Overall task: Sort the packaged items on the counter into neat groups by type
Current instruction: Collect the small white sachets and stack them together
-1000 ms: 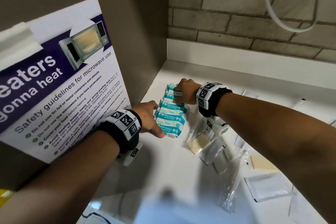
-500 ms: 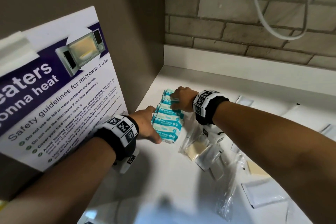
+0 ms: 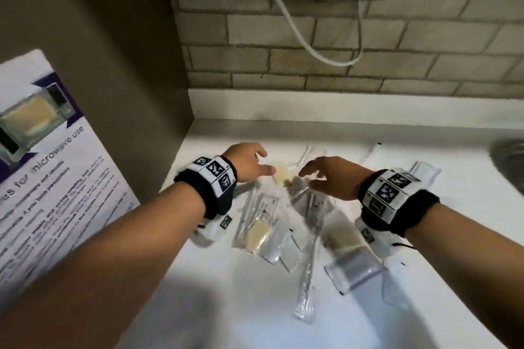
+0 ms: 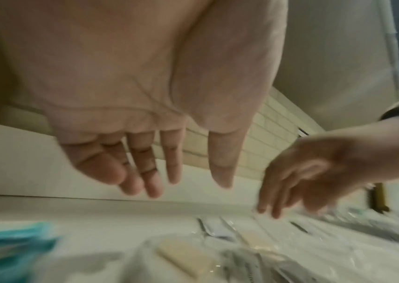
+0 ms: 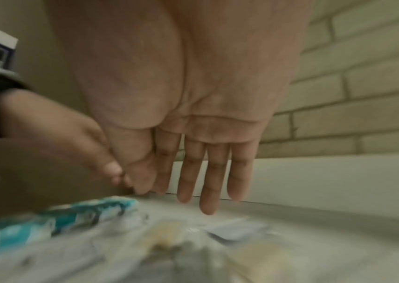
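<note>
Your hands above the clear packets [image 3: 256, 224] on the surface [image 3: 442, 207].
Your left hand [image 3: 245, 164] and right hand [image 3: 333, 177] hover over them, fingers loosely spread, holding nothing.

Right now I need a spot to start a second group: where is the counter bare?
Bare counter lies toward the person, bordered by the poster and the long clear sleeve. A strip along the backsplash is free too. Under both hands, clear packets overlap and crowd.
</note>
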### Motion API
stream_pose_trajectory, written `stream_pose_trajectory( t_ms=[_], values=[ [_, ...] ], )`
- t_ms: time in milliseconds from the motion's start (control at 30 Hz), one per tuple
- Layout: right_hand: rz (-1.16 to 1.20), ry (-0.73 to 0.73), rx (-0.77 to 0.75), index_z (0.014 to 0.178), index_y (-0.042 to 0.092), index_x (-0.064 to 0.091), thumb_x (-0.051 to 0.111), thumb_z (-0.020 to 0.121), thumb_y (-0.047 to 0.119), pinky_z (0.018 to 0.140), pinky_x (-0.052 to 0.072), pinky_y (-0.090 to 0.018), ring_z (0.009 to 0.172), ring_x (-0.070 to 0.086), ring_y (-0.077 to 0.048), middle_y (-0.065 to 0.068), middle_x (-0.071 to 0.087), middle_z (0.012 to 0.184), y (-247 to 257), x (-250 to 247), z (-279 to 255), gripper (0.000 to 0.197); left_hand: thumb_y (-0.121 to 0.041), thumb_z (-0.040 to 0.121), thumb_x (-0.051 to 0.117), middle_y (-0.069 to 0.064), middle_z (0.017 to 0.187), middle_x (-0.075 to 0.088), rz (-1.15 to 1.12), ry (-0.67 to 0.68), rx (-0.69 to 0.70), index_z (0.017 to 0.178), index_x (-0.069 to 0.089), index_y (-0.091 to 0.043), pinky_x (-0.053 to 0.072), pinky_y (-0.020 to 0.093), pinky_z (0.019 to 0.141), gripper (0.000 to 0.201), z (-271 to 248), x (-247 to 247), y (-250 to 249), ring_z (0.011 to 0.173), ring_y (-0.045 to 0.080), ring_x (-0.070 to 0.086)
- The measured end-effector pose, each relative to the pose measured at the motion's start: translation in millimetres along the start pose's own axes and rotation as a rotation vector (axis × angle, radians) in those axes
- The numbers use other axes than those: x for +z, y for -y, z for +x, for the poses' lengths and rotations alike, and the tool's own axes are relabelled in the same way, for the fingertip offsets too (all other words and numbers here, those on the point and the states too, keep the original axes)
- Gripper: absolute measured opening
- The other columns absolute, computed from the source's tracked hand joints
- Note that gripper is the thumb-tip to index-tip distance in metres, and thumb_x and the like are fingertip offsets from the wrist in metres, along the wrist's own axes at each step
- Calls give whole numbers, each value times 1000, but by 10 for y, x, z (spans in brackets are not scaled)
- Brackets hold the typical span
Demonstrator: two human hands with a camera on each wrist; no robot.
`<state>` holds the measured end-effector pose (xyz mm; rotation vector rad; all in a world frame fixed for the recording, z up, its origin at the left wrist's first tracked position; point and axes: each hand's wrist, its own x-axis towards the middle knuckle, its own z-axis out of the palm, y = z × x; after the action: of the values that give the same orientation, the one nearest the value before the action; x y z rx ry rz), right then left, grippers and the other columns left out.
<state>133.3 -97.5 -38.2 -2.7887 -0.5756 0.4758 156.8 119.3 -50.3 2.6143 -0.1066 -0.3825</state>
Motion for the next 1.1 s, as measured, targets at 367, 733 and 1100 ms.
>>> stream_pose_trajectory(
  t_ms=[367,733,1100],
  values=[
    [-44,318,86,92,33,53,73,62,34,73,61,-39,87,68,-18,14,61,92,-380,508,-925,36,-39,97,52,4,156,34,234,83,160,147,39,-15,28,32,115,57,1053,704,-754,142,26,35],
    [-202,266,-137,76,15,59,64,64,28,50,52,-30,59,60,-21,1,64,65,-351,539,-835,19,-30,87,67,22,131,58,341,-103,56,124,60,5,46,37,100,51,988,906,-1010,119,37,56],
    [-73,136,-251,69,11,51,51,89,23,50,31,-26,60,45,-19,0,49,63,-638,333,-695,23,5,80,58,9,110,69,-99,-375,221,101,73,-9,41,18,85,29,918,886,-1240,99,25,63]
  ],
)
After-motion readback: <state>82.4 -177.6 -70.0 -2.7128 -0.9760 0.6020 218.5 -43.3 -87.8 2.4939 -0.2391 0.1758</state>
